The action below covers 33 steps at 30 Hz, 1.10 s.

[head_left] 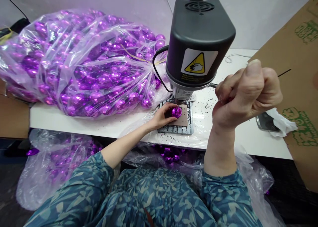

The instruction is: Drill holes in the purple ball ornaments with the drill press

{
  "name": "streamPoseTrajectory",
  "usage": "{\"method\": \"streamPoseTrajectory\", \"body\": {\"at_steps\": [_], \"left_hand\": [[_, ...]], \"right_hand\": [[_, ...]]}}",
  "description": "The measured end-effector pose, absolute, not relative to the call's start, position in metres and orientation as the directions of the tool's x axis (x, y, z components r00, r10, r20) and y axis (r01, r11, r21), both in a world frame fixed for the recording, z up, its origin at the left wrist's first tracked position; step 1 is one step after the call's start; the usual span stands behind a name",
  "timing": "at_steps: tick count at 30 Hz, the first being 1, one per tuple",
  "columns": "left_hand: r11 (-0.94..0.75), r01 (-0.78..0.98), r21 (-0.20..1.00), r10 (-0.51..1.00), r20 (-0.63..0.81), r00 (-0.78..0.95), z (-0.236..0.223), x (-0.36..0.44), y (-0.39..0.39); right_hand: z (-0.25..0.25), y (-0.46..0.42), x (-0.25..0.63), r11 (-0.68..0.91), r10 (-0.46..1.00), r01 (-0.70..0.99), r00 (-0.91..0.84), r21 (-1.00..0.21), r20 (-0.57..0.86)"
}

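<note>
Purple ball [176, 112] is round and very shiny, with small flat facets which reflect the light in pink and violet. It is situated over the brown board [183, 120] on the grey slotted plate [190, 127], under the black machine head [198, 31]. Relative to the left hand [164, 116], the ball is at the fingertips, on their right side — the thumb and fingers are grasping it. The right hand [248, 91] is higher and nearer — a clenched fist around the metal lever [213, 85] of the machine.
</note>
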<state>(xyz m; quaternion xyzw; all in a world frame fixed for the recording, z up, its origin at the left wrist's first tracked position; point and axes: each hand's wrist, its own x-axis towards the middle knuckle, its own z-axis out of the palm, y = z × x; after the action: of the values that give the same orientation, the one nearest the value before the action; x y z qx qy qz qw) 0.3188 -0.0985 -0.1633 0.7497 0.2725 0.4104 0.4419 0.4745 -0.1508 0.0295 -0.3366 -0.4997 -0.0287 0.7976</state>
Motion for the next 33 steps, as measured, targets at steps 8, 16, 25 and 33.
{"method": "streamPoseTrajectory", "body": {"at_steps": [8, 16, 25, 33], "left_hand": [[-0.46, 0.146, 0.876, 0.791, 0.33, 0.514, -0.162, 0.322, -0.104], [-0.483, 0.098, 0.87, 0.783, 0.379, 0.493, -0.167, 0.322, -0.102], [-0.461, 0.063, 0.885, 0.784, 0.373, 0.496, -0.171, 0.323, -0.102], [-0.452, 0.045, 0.891, 0.788, 0.375, 0.488, -0.172, 0.323, -0.101]], "right_hand": [[0.026, -0.151, 0.476, 0.777, 0.261, 0.422, 0.459, -0.468, 0.849], [0.01, -0.146, 0.479, 0.866, 0.155, 0.372, 0.436, -0.334, 0.887], [-0.005, -0.136, 0.484, 0.925, -0.031, 0.365, 0.352, -0.107, 0.936], [-0.018, -0.136, 0.488, 0.936, -0.09, 0.351, 0.285, -0.017, 0.954]]}}
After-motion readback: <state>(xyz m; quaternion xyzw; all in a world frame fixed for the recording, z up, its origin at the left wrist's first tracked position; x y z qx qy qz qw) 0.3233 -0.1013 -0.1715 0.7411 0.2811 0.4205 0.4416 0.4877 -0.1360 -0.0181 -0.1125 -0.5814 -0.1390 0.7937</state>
